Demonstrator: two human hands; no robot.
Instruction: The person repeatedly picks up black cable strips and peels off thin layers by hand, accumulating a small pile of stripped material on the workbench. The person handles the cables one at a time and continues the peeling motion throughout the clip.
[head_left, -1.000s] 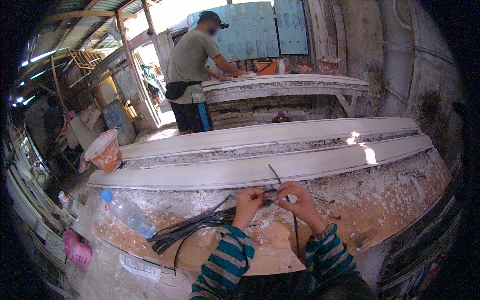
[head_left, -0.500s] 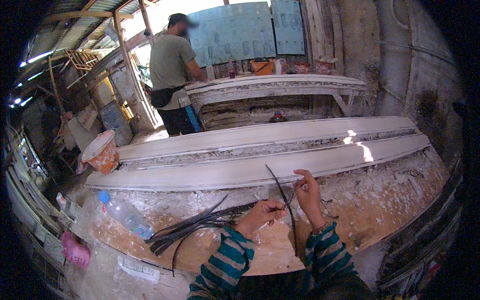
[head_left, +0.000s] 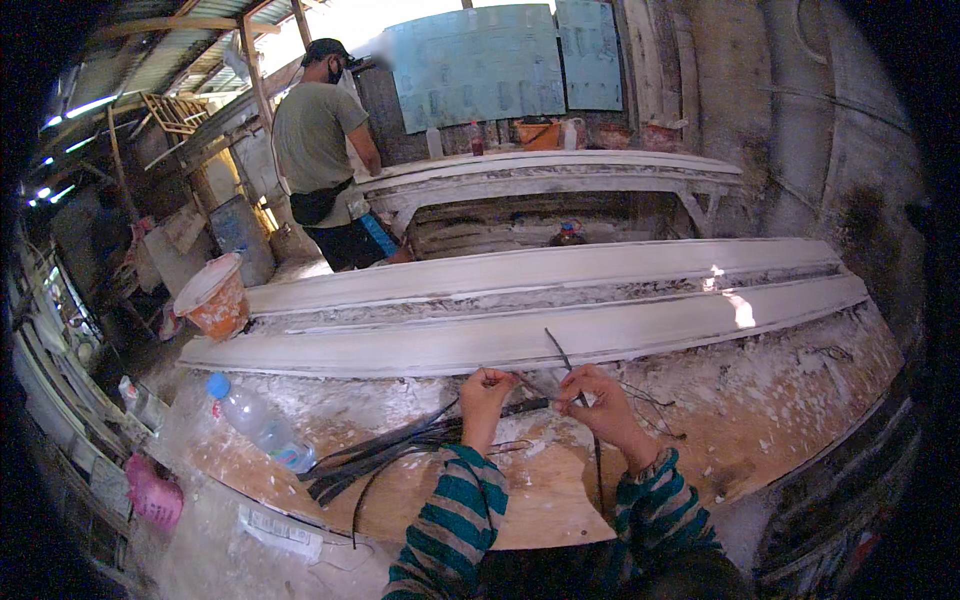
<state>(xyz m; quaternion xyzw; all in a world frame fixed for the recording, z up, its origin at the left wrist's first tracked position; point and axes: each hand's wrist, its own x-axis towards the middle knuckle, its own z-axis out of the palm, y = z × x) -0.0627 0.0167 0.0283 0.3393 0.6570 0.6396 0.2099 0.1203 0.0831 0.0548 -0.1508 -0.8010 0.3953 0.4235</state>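
**Two Hands Pinching a Dark Strip**

Both forearms, in two striped sleeves, rise from the lower edge and lean slightly inward. The left hand is upright, back of the wrist toward the viewer, its thumb and forefinger closed on one thin strip. The right hand is bent inward at the wrist, thumb and forefinger pinched at the other end of the strip, which slants down across the short gap between the hands. The remaining fingers of both hands are curled; what they may hold cannot be told.

One dark strand passes the right hand's fingertips, reaching beyond them and back toward the body between the forearms. One bundle of black strips, overlapping too closely to count, lies on the table beside the left hand, to its left and nearer the body. Farther left of the left hand lies one clear bottle with a blue cap; beyond the bottle stands one orange bucket.

Just beyond both hands, two white mouldings lie roughly parallel. Well beyond them, to the left, one co-worker stands at a second bench, below two blue panels.
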